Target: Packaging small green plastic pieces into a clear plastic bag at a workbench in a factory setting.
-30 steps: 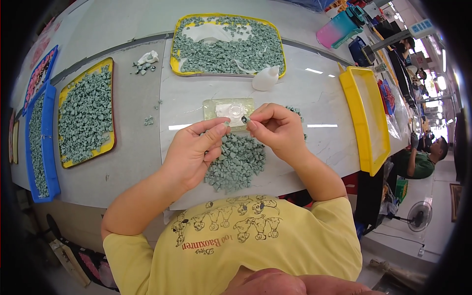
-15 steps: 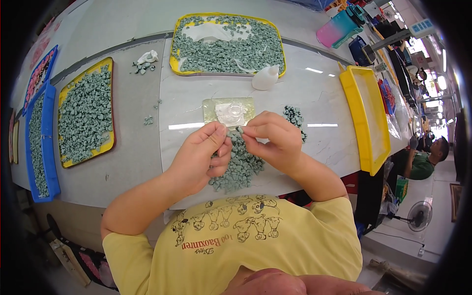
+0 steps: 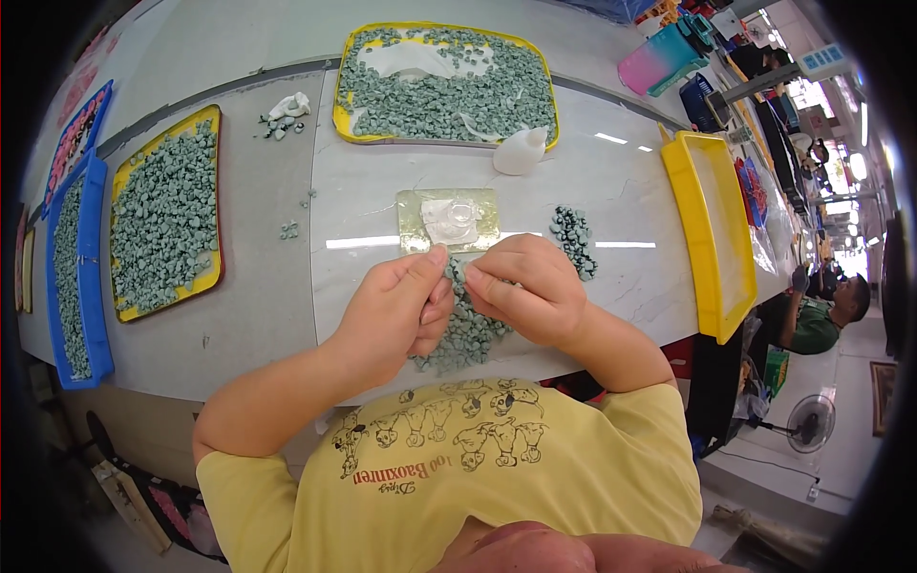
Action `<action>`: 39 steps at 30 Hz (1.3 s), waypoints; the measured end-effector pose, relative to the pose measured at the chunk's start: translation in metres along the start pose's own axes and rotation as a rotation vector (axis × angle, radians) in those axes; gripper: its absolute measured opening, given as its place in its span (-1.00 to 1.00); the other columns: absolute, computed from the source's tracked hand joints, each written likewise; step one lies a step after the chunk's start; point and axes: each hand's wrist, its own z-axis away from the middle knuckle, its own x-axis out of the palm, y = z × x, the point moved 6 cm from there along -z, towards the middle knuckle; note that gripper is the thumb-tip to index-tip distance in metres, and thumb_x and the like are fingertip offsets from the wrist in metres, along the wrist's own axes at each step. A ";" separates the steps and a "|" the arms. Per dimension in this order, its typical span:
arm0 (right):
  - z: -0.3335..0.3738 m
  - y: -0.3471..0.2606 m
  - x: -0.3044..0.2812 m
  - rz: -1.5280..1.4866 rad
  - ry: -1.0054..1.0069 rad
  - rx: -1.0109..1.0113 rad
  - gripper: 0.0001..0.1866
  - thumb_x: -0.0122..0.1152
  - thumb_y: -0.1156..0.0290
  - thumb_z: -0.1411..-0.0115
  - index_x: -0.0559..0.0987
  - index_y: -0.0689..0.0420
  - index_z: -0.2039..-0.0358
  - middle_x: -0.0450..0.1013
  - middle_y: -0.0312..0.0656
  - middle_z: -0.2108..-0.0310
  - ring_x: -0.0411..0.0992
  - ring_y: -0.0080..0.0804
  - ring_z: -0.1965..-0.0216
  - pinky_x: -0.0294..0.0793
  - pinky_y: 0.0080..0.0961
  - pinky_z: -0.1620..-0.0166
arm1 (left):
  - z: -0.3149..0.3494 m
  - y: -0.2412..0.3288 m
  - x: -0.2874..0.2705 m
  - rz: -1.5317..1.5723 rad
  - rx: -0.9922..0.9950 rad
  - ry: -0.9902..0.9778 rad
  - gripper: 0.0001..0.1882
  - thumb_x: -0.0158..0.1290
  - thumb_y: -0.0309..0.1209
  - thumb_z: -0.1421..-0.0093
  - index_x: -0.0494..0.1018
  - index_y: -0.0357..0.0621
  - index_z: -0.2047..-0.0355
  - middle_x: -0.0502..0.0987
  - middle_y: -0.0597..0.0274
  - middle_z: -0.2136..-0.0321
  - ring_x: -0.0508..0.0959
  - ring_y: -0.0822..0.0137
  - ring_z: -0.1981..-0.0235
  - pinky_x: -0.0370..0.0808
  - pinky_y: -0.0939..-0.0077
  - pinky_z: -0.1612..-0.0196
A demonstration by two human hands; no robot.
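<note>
My left hand (image 3: 396,310) is closed, with thumb and forefinger pressed together; what lies between them is hidden. My right hand (image 3: 533,286) pinches a small green stone-like piece (image 3: 465,270), mostly covered by the fingertips. Both hands hang close together over a pile of grey-green pieces (image 3: 463,334) on the table in front of me. Just beyond the fingertips lies a flat yellowish pad (image 3: 413,212) bearing a round clear dish (image 3: 462,216) on white paper. Darker, shinier green pieces (image 3: 573,244) form a small heap right of my right hand.
A white squeeze bottle (image 3: 519,153) stands before a yellow tray (image 3: 342,119) of green pieces. On the left are another yellow tray (image 3: 221,191) and a blue bin (image 3: 93,267), both filled. A yellow bin (image 3: 702,239) sits right, near a pink-and-teal bottle (image 3: 659,59). A co-worker (image 3: 817,320) is far right.
My right hand has come down slightly and its fingers have closed further over the small piece. My left hand has turned a little, its fingers curling in more. The tabletop things stay put.
</note>
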 end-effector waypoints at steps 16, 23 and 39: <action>-0.003 -0.003 0.014 -0.109 -0.030 0.084 -0.71 0.29 0.65 0.19 0.52 0.32 0.35 0.45 -0.09 0.41 0.43 -0.27 0.46 0.45 -0.47 0.43 | 0.014 0.005 -0.009 -0.118 0.206 0.058 -0.63 -0.21 -0.17 -0.30 0.21 -0.11 0.58 0.16 0.48 0.71 0.10 0.63 0.72 0.08 0.70 0.69; -0.006 -0.005 0.022 -0.106 0.034 0.128 -0.67 0.30 0.67 0.21 0.51 0.30 0.32 0.46 -0.10 0.42 0.44 -0.28 0.45 0.46 -0.47 0.43 | 0.021 0.013 -0.014 -0.253 0.355 0.165 -0.63 -0.19 -0.20 -0.30 0.26 -0.16 0.58 0.20 0.48 0.70 0.14 0.65 0.66 0.13 0.72 0.63; 0.005 0.051 -0.015 -0.056 -0.288 0.608 -0.84 0.21 0.57 0.04 0.56 0.20 0.37 0.49 -0.15 0.41 0.46 -0.27 0.40 0.44 -0.50 0.33 | 0.018 0.014 -0.015 -0.523 0.328 0.151 -0.62 -0.17 -0.18 -0.28 0.26 -0.14 0.60 0.16 0.49 0.76 0.11 0.66 0.74 0.07 0.74 0.70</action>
